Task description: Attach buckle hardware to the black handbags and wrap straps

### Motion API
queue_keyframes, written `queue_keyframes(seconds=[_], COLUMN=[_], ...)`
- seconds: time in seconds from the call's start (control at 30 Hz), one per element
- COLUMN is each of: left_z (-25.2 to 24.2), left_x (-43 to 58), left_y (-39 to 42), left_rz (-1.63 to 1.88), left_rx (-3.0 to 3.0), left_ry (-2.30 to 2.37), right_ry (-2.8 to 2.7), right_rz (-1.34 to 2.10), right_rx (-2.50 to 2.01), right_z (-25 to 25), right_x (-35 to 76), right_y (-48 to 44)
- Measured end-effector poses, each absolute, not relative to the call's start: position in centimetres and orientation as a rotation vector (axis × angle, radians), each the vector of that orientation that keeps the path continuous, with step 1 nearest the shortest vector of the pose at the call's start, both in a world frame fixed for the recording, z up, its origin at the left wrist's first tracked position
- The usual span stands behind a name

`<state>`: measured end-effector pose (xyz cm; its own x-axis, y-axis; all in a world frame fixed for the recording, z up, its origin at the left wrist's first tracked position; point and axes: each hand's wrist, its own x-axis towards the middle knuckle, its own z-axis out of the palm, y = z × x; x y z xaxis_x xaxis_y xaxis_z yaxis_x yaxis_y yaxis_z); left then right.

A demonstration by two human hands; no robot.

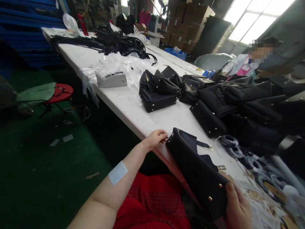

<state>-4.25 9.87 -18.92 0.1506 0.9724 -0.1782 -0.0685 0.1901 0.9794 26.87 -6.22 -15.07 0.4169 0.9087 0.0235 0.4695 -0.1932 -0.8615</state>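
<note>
A black handbag [193, 162] lies tilted at the table's near edge, its base with gold studs turned towards me. Two straps with gold buckles stick out from its far side. My right hand [238, 205] grips the bag's near end, thumb on the base. Beside the far end is my left hand [157, 139], with its fingers curled together just off the corner studs. Whatever those fingers may pinch is too small to make out. A pale blue patch [118, 172] sits on my left forearm.
More black bags [159, 90] are heaped across the white table [133, 111]. A grey tape dispenser [111, 79] stands by plastic wrap and black straps [124, 44]. Tape rolls [231, 144] and paper scraps lie at right. A person [245, 65] is across the table; a red stool [63, 92] stands left.
</note>
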Motion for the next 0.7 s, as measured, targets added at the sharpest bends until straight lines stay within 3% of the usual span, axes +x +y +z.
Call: queue_keyframes(seconds=[0.17,0.7], left_z=[-17.4,-19.0], left_x=[-4.3,-2.1], left_y=[10.5,11.5], left_rz=[1.121,1.075], left_rx=[0.980,0.876], left_ry=[1.082,1.045], right_ry=[-1.142,-1.213], right_rz=[0.694,0.620], right_rx=[-1.819,-1.779], right_z=[-15.0,-14.9], right_x=[26.8,26.3], right_y=[-6.1,-5.7])
